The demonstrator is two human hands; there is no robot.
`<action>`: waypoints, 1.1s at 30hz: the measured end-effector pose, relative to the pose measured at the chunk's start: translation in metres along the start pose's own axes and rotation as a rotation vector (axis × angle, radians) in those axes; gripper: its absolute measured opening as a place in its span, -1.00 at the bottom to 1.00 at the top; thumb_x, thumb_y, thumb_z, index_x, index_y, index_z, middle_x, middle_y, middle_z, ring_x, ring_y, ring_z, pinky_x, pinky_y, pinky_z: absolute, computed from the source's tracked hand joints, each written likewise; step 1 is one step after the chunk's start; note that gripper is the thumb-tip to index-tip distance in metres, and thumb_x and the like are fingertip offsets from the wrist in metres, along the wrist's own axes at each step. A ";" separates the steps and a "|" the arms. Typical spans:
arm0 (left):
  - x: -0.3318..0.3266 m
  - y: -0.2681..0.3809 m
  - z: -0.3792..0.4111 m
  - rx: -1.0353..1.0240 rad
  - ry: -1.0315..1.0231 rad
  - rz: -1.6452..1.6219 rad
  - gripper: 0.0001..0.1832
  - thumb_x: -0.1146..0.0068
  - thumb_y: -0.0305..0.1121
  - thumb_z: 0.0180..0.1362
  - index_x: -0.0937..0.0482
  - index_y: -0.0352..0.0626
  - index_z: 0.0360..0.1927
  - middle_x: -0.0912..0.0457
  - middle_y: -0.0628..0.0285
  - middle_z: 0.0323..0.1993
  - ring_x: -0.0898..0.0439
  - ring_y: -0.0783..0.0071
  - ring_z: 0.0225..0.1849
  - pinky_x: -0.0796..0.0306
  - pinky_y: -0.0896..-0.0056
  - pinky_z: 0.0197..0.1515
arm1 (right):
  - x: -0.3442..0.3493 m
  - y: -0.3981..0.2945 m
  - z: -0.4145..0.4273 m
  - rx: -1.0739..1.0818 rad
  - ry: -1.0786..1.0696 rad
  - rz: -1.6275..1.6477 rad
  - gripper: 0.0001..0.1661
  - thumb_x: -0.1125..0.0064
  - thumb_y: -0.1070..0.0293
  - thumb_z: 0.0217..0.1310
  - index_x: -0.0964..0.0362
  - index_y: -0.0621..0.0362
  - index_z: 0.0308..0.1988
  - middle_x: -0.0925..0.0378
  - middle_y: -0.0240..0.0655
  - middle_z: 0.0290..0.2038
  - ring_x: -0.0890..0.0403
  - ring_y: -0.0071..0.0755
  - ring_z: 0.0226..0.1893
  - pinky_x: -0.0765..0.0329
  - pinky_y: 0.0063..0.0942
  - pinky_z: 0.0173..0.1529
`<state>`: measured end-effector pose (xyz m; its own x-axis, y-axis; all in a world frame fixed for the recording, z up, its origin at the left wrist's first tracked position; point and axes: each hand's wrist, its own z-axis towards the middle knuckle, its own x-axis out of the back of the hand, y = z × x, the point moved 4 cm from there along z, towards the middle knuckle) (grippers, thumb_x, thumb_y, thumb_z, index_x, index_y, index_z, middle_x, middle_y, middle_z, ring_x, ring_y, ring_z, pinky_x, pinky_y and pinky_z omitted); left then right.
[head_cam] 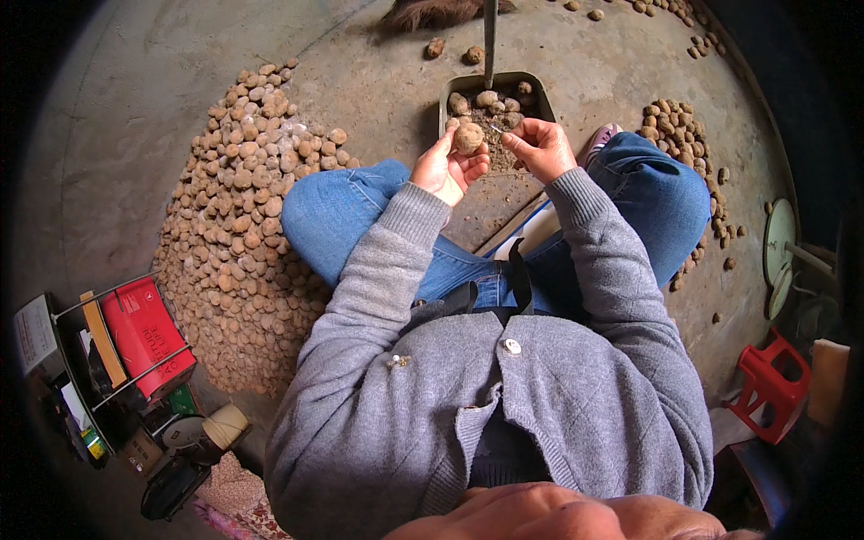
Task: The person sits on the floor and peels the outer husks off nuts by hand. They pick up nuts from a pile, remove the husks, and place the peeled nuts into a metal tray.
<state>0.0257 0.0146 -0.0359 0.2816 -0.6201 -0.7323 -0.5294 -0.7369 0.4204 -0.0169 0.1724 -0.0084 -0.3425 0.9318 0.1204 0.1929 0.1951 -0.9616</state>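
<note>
My left hand [449, 169] is shut on a round brown tuber [469, 138], lifted over the near side of a long-handled dustpan [550, 101]. To its right, my right hand [543, 150] pinches a small, thin metal tool [496, 128] between thumb and forefinger. The tool's tip points toward the tuber and seems a little apart from it. Much of the tool is hidden by the fingers, so its kind is unclear. Several tubers [486, 99] and loose soil [501, 156] lie in the dustpan below the hands.
A large tuber heap [243, 202] spreads left; a smaller pile [682, 135] lies right. The dustpan handle [491, 40] rises ahead, near broom bristles [432, 13]. Two loose tubers [435, 47] lie beyond the dustpan. A loaded rack [108, 398] stands lower left, a red plastic stool [769, 385] lower right.
</note>
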 end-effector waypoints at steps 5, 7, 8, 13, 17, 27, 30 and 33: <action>0.001 -0.003 0.000 0.010 0.025 0.004 -0.59 0.30 -0.07 0.25 -0.39 -0.21 -0.16 -0.54 0.13 -0.36 -0.55 0.43 -0.40 -0.52 0.48 -0.35 | -0.011 -0.003 -0.005 0.071 -0.118 0.056 -0.80 -0.17 0.38 0.05 -0.39 0.24 -0.53 -0.38 -0.49 -0.69 -0.35 -0.71 -0.64 -0.34 -0.64 -0.55; 0.004 -0.006 0.001 0.033 -0.006 -0.017 -0.59 0.30 -0.07 0.25 -0.39 -0.21 -0.14 -0.54 0.15 -0.36 -0.56 0.42 -0.40 -0.52 0.48 -0.36 | -0.015 -0.001 -0.005 0.086 -0.124 0.007 -0.82 -0.17 0.39 0.04 -0.40 0.25 -0.52 -0.39 -0.47 -0.69 -0.36 -0.70 -0.63 -0.34 -0.63 -0.54; 0.006 -0.007 0.002 0.045 -0.022 -0.027 -0.59 0.30 -0.07 0.25 -0.39 -0.21 -0.13 -0.54 0.16 -0.35 -0.56 0.42 -0.40 -0.52 0.48 -0.37 | -0.014 0.001 -0.004 0.116 -0.071 -0.032 -0.83 -0.17 0.40 0.03 -0.41 0.26 -0.51 -0.41 -0.44 -0.69 -0.37 -0.68 -0.63 -0.34 -0.61 -0.55; 0.003 -0.009 0.002 0.066 -0.042 -0.084 -0.60 0.30 -0.09 0.26 -0.40 -0.21 -0.14 -0.54 0.18 -0.37 -0.56 0.41 -0.41 -0.52 0.41 -0.34 | -0.004 0.003 0.002 0.155 0.042 -0.096 -0.82 -0.18 0.40 0.01 -0.39 0.26 -0.53 -0.41 -0.40 -0.70 -0.37 -0.68 -0.65 -0.33 -0.59 -0.56; 0.004 -0.012 0.005 0.041 0.030 -0.089 -0.59 0.30 -0.09 0.26 -0.41 -0.24 -0.14 -0.53 0.16 -0.40 -0.56 0.40 -0.44 -0.52 0.39 -0.36 | -0.012 0.001 -0.004 0.103 -0.075 0.025 -0.78 -0.22 0.37 -0.04 -0.37 0.26 -0.56 -0.37 -0.36 -0.74 -0.35 -0.67 -0.68 -0.33 -0.57 -0.57; 0.013 -0.012 0.008 0.100 -0.210 -0.135 -0.66 0.37 -0.16 0.28 -0.38 -0.12 -0.08 -0.53 0.27 -0.24 -0.55 0.45 -0.27 -0.48 0.43 -0.21 | -0.013 0.005 -0.004 0.085 -0.079 0.126 -0.79 -0.21 0.37 -0.06 -0.41 0.28 -0.55 -0.39 -0.33 -0.73 -0.35 -0.64 -0.68 -0.33 -0.57 -0.56; 0.005 -0.012 0.005 0.100 -0.102 -0.125 -0.64 0.35 -0.14 0.27 -0.39 -0.16 -0.12 -0.53 0.23 -0.31 -0.55 0.44 -0.35 -0.49 0.44 -0.28 | -0.009 0.006 -0.001 0.120 0.045 -0.140 -0.80 -0.21 0.38 -0.07 -0.41 0.29 -0.57 -0.38 -0.33 -0.73 -0.35 -0.65 -0.68 -0.34 -0.57 -0.56; -0.004 -0.012 -0.001 0.099 0.007 -0.071 -0.60 0.30 -0.09 0.26 -0.41 -0.23 -0.19 -0.52 0.14 -0.45 -0.54 0.42 -0.49 -0.51 0.45 -0.40 | 0.001 0.007 0.004 0.125 0.169 -0.190 -0.79 -0.21 0.39 -0.05 -0.40 0.28 -0.57 -0.36 -0.39 -0.74 -0.33 -0.67 -0.67 -0.32 -0.59 -0.57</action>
<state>0.0317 0.0260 -0.0373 0.3265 -0.5693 -0.7545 -0.5846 -0.7489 0.3121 -0.0197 0.1737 -0.0158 -0.2011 0.9222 0.3304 0.0214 0.3413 -0.9397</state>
